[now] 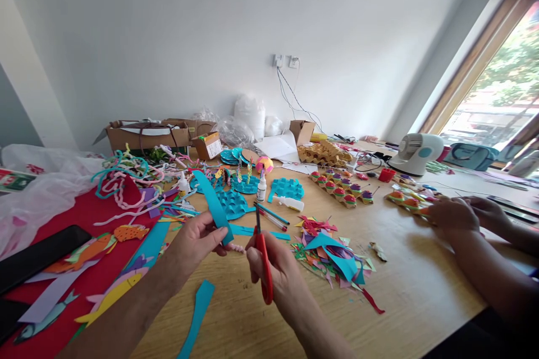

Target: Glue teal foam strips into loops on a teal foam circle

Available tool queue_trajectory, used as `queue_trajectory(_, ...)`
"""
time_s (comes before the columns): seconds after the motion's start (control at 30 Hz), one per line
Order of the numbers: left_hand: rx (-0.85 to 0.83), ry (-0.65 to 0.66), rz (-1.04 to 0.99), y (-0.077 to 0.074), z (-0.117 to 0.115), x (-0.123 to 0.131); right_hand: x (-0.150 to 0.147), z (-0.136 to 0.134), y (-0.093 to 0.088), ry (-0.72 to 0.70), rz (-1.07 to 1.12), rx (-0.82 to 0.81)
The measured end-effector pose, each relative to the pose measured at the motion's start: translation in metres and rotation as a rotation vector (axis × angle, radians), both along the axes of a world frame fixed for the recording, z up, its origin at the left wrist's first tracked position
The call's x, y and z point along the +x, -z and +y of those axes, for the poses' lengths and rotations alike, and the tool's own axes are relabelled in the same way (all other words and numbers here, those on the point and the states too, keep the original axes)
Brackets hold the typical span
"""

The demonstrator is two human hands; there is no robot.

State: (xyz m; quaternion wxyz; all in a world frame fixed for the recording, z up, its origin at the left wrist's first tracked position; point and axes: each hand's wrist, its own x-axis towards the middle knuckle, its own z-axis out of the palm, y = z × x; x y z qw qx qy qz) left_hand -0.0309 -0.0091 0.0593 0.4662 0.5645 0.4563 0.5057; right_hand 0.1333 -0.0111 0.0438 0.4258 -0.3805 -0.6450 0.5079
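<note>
My left hand (201, 238) pinches a curved blue paper strip (213, 199) near its lower end, holding it upright above the table. In my right hand (280, 266) are red-handled scissors (264, 269), their blades pointing up and away, a little right of the strip and apart from it. Another blue strip (199, 314) lies on the wood below my left hand. Just beyond my hands lie pens (273, 216) and a small white glue bottle (261, 188) standing upright. A twisted pink piece (238, 248) shows between the hands.
Paper scraps (328, 252) are heaped at the right. Red sheet (46, 235) with fish cutouts, a black phone-like object (42, 249) and pipe cleaners (126, 179) fill the left. Another person's hands (457, 216) work at egg-carton pieces (406, 202). A white fan (416, 154) stands behind.
</note>
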Motion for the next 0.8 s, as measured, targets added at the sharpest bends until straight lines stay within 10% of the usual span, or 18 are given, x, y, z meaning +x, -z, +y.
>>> queue_trajectory(0.4,0.757,-0.221,0.832,0.016,0.009,-0.016,0.001,0.011,0.001,-0.125,0.383,-0.329)
queue_trajectory(0.8,1.052,-0.195,0.872,0.013,0.005,-0.022,-0.018,0.002,0.005,-0.09,0.489,-0.339)
